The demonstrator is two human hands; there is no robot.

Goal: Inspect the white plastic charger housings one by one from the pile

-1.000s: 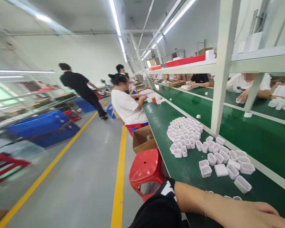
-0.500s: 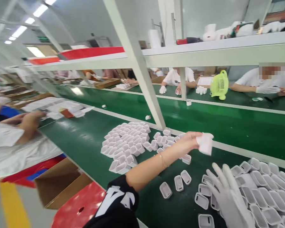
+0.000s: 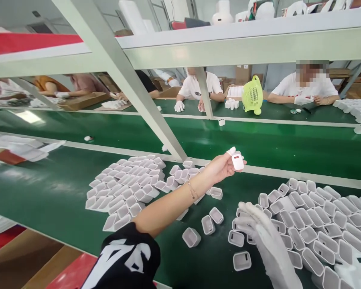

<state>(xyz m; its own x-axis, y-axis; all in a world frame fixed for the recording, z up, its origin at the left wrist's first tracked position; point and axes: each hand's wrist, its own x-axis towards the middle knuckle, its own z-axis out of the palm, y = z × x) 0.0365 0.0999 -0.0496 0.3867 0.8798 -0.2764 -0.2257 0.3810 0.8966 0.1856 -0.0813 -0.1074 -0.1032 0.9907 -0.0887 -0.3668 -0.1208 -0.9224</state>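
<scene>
My left hand (image 3: pixel 224 166), bare but for a white cover on the thumb, is closed on a small white plastic housing (image 3: pixel 238 162). The arm is stretched out over the far edge strip of the bench. A dark slot with red in it shows on the housing's face. My right hand (image 3: pixel 257 224), in a white glove, has its fingers stretched out over several open housings (image 3: pixel 236 238); whether the fingertips touch them I cannot tell. To its right stands a large group of such housings (image 3: pixel 307 235), open side up. Another group (image 3: pixel 124 184) stands left of my left forearm.
A slanted metal post (image 3: pixel 150 108) rises beyond the left group and meets a shelf (image 3: pixel 243 46) overhead. Past the edge strip runs a green conveyor belt (image 3: pixel 276 150). Co-workers sit across it, near a lime-green fan (image 3: pixel 252 96). Cardboard boxes (image 3: pixel 18 257) are at lower left.
The view has swung to the right. My left hand has turned the housing, so its slotted face now shows. My gloved right hand has tilted left, its fingers lower over the housings.
</scene>
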